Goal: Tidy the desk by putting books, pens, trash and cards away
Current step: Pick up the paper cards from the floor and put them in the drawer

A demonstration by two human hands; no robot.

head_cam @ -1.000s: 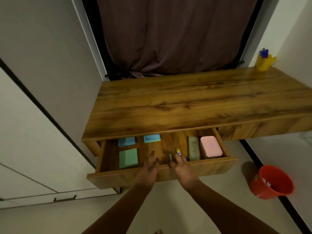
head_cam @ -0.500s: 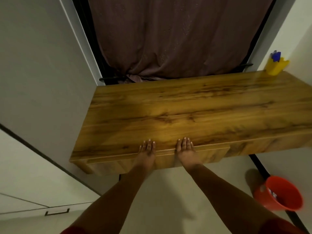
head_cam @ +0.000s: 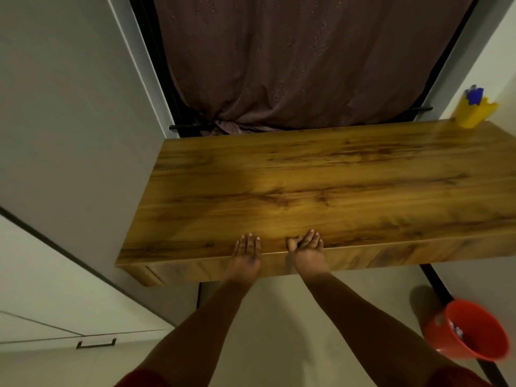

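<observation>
Cabinet doors in pale grey fill the left of the frame, with a small dark handle low down. Right of them, the wooden counter spans the middle, its drawer front flush with the near edge. The left hand lies at that edge just left of centre, fingers straight and together, tips on the top surface, holding nothing. Just beside it, the right hand rests at the same edge with its fingers loosely bent and the thumb tucked in front of them; it holds nothing either. Behind the counter hangs a dark curtain. At the upper right, a yellow pen holder with blue pens stands on the far corner. At the lower right, a red bucket sits on the floor.
</observation>
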